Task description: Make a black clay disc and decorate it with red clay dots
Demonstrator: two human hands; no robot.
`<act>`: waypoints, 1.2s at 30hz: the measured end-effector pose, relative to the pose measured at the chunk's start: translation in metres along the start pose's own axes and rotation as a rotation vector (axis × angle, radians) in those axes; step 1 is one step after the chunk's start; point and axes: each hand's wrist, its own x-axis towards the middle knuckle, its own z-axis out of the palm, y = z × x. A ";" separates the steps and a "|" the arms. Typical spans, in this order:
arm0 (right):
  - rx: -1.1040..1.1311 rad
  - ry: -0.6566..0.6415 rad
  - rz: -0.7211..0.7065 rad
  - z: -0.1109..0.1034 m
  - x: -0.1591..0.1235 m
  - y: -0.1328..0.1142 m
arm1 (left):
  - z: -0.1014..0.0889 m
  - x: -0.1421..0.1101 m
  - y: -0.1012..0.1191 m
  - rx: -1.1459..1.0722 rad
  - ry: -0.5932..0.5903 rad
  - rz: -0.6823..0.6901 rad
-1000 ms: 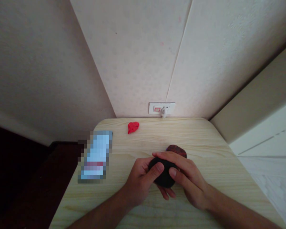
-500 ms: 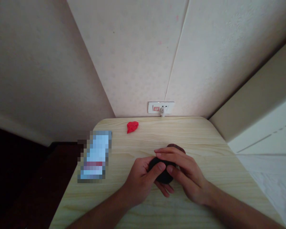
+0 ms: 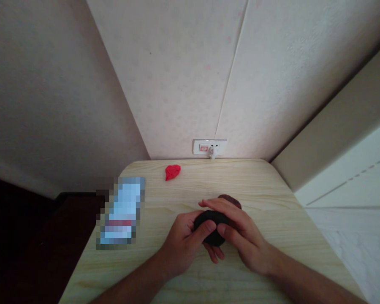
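A smooth, rounded black lump [image 3: 213, 240], its exact kind unclear, sits between my two hands above the table. My left hand [image 3: 185, 240] wraps its left side, thumb on top and fingers curled underneath. From the right, my right hand [image 3: 240, 230] cups it, with the thumb pressed on the near face and the fingers reaching over the far side. Just beyond my right fingers lies a dark brown piece [image 3: 232, 200], partly hidden by them. Farther back is a small crumpled red piece [image 3: 172, 172].
The pale wood-grain table [image 3: 266, 185] meets the wall at the back. A blurred phone-like screen [image 3: 123, 211] lies along its left edge. Behind the table, a wall socket [image 3: 196, 146] holds a plug [image 3: 212, 152]. A pale cabinet [image 3: 342, 139] stands to the right.
The view has shifted slightly, so everything appears a little lower and to the left. My right fingers have lifted and shifted a little over the black lump, which both hands still hold.
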 end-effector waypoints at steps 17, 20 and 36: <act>-0.194 -0.029 -0.105 -0.002 -0.001 0.001 | -0.001 0.006 -0.002 0.032 0.032 0.080; -0.215 -0.099 -0.128 -0.003 -0.001 -0.003 | -0.001 0.006 -0.003 0.073 0.000 0.054; -0.148 -0.019 -0.024 0.009 0.001 -0.002 | -0.005 0.004 -0.005 0.107 -0.073 -0.017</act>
